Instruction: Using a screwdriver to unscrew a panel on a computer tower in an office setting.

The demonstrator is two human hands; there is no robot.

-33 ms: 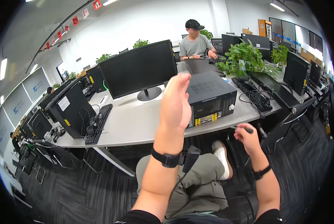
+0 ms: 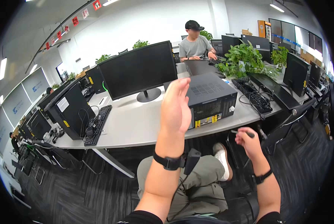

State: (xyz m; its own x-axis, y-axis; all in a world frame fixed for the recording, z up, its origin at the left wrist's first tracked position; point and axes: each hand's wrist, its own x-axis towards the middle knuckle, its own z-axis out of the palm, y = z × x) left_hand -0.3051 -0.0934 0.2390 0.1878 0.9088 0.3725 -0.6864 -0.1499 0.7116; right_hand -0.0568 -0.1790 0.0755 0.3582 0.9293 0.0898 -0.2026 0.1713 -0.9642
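Note:
My left hand (image 2: 175,106) is raised in front of the desk, fingers stretched out and seen edge-on, holding nothing visible. Behind it a black computer case (image 2: 208,89) lies on its side near the desk edge, its back panel with yellow labels facing me. The left hand covers part of the case; whether they touch I cannot tell. Lower right, beyond the desk edge, my right hand (image 2: 249,141) is closed round a screwdriver (image 2: 251,135) with a dark handle. Its thin pale shaft points left. Each wrist wears a black strap, the left one carrying a small black device.
On the grey desk (image 2: 133,130) stand a black monitor (image 2: 139,71), an upright computer case (image 2: 70,112) and a keyboard (image 2: 100,125) with cables. Right of the lying case are another keyboard (image 2: 253,95) with tangled cables and a leafy plant (image 2: 243,58). A person (image 2: 197,44) sits across.
Both hands appear slightly lower in the picture. The right hand has turned a little, and more of the screwdriver's shaft shows on its left side.

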